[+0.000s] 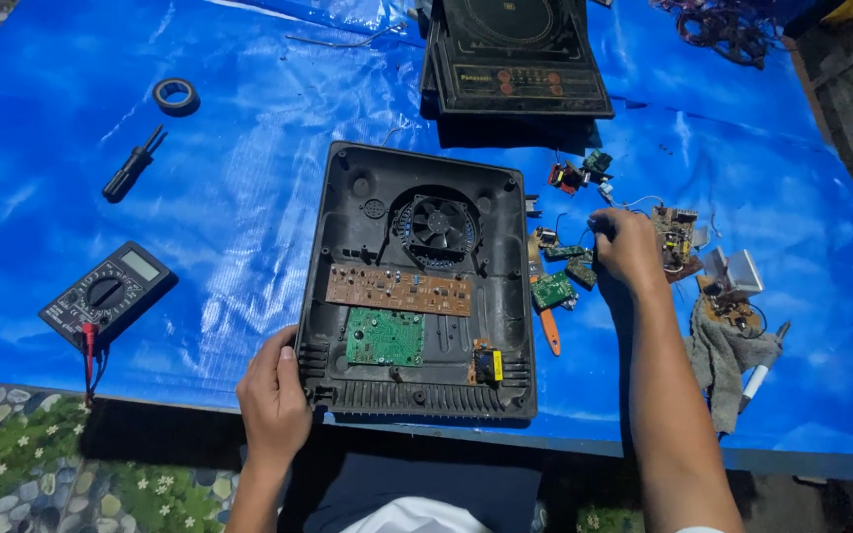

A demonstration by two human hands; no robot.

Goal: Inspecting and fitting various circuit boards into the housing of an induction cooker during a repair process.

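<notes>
The left hand (273, 400) grips the near left corner of an opened black plastic cooktop housing (348, 212), its fingers curled over the edge and closed on the rim. The housing lies flat on a table covered with a blue plastic sheet (249, 178), close to the near edge. Inside it sit a round black cooling fan (436, 225), a long brown circuit board (399, 290) below the fan, a green circuit board (385, 337) nearer the person, and a small yellow-and-black component (488, 365) at the near right.

The right hand (628, 247) rests to the right of the housing among small loose circuit boards (557, 288); its fingers are bent down onto the parts, but whether they have hold of one cannot be told. An orange-handled tool (550, 333) lies just beside these boards.

Farther right are a grey cloth (728, 360) and a brown board with wires (675, 235). On the left lie a black digital multimeter (106, 293), a black screwdriver (130, 168) and a roll of black tape (176, 96). A black glass cooktop panel (515, 54) sits at the far side.
</notes>
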